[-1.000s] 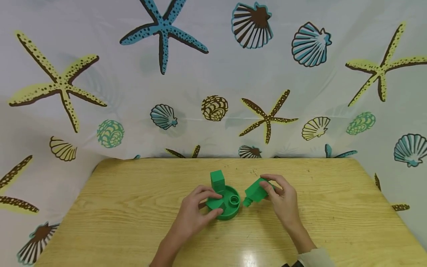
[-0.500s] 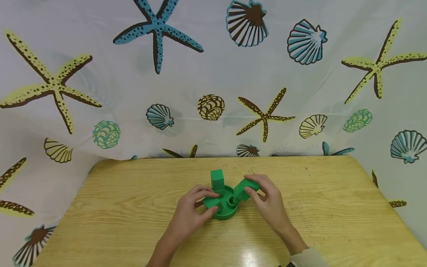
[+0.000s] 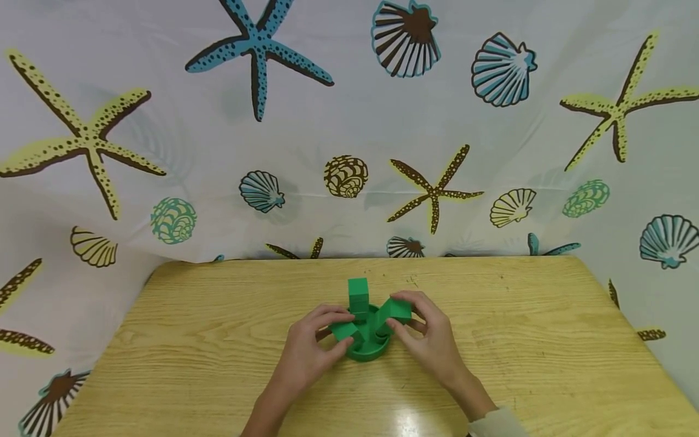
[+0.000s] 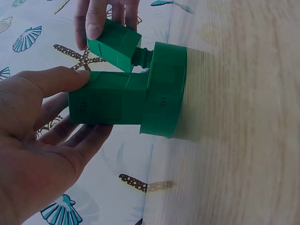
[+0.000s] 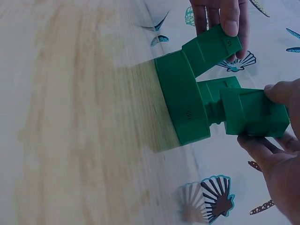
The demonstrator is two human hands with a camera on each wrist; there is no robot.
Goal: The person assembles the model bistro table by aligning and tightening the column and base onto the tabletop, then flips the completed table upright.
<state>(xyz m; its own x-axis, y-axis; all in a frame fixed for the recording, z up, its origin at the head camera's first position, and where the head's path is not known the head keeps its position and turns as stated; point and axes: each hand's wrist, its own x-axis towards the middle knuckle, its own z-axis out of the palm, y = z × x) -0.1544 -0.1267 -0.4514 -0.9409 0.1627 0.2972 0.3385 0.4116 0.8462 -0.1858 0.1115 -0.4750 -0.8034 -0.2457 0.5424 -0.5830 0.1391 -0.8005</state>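
A round green base (image 3: 367,354) with a raised rim sits on the table. Three green blocks stand at it. My left hand (image 3: 306,345) grips the left block (image 4: 108,101) between thumb and fingers; this block is seated on the base. My right hand (image 3: 431,345) pinches the right block (image 5: 255,112), which has a threaded stem. Tilted, that block has its stem at the socket on the base's right side; how deep the stem reaches is hidden. Untouched by either hand, the back block (image 3: 358,296) rises upright from the base.
The wooden table (image 3: 229,303) extends to both sides of the base. Behind it hangs a white cloth (image 3: 317,133) printed with starfish and shells, which also runs down the left and right sides.
My right hand has carried its block leftward from beside the base to the right socket and tipped it more upright. My left hand keeps its grip on the left block.
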